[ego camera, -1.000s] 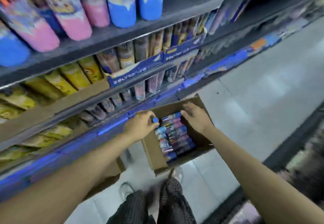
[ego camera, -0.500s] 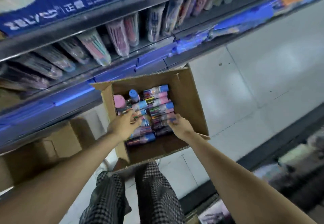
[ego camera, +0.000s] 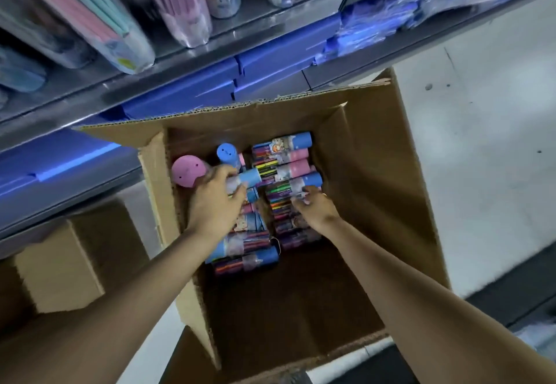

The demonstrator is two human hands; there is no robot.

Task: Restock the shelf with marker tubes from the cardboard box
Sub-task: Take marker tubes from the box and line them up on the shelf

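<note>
Two cardboard boxes sit on the floor below the grey metal shelf (ego camera: 270, 27): a smaller closed brown one (ego camera: 64, 266) at far left, then the big open brown cardboard box (ego camera: 376, 179) I reach into. My left hand (ego camera: 215, 201) curls its fingers around a blue-capped marker tube (ego camera: 245, 178) beside an upright pink-capped tube (ego camera: 189, 171). Rows of clear marker tubes (ego camera: 285, 167) lie stacked inside. My right hand (ego camera: 314, 207) pinches the end of one stacked tube (ego camera: 293, 187).
</note>
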